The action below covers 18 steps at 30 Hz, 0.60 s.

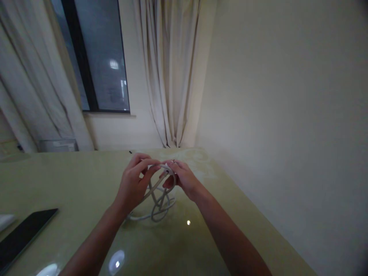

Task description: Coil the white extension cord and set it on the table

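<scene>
A white cable [155, 215] hangs and lies in loose tangled loops under and between my hands, some of it resting on the table. My left hand [137, 177] pinches one strand of it between thumb and fingers. Just to the right, my right hand [181, 177] grips a thicker white piece of the same cable, which looks like a connector [167, 168]. A loop curves around near the right fingertips. Both hands are held close together above the table, and the inner fingers of the right hand are partly hidden.
The pale green glossy table [94, 180] meets a bare wall [273, 115] on the right. At the left lie a dark flat tablet-like object [27, 234] and a white item [6, 220]. A small black piece [130, 152] sits at the far edge, before curtains [172, 76] and a window [102, 57].
</scene>
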### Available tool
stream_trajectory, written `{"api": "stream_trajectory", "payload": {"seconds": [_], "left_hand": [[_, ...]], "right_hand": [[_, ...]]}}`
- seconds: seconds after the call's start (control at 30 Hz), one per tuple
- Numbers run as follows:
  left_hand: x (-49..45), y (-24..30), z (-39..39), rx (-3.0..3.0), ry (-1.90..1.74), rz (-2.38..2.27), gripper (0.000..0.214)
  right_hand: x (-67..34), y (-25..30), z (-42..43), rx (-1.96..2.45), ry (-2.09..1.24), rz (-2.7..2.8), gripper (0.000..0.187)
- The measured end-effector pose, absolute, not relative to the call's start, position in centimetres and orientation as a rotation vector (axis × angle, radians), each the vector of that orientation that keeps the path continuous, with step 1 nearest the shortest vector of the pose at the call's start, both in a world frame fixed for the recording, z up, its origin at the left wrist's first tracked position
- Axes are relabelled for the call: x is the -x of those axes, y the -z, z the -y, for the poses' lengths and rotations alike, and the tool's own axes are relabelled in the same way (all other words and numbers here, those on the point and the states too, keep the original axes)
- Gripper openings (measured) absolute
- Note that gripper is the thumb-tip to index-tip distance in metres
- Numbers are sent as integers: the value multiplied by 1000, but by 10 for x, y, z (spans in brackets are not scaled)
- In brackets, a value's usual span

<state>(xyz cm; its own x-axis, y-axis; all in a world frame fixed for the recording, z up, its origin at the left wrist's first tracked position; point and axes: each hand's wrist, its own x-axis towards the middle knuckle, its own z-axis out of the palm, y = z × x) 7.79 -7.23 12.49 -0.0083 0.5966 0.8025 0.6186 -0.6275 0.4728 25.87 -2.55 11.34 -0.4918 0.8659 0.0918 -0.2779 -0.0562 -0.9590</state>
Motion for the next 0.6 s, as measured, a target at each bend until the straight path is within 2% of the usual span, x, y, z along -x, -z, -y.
{"api": "stream_trajectory", "payload": {"seconds": [0.1,0.17,0.3,0.47,0.6], "left_hand": [[-83,-120,72,2182,1787,1452,16],[-86,-119,73,2171,1847,1573,19],[-91,-119,77,2357,1942,1725,29],[-86,-122,77,2502,1645,1699,33],[-71,-128,76,2562,1588,1701,29]], "right_hand": [[-255,-108,24,646,-1913,1352,47],[-251,-107,26,595,-1948,1263,44],[-245,-111,31,498,-1843,1108,40],[-249,-114,32,606,-1718,1157,46],[-250,-107,28,713,-1429,1194,49]]}}
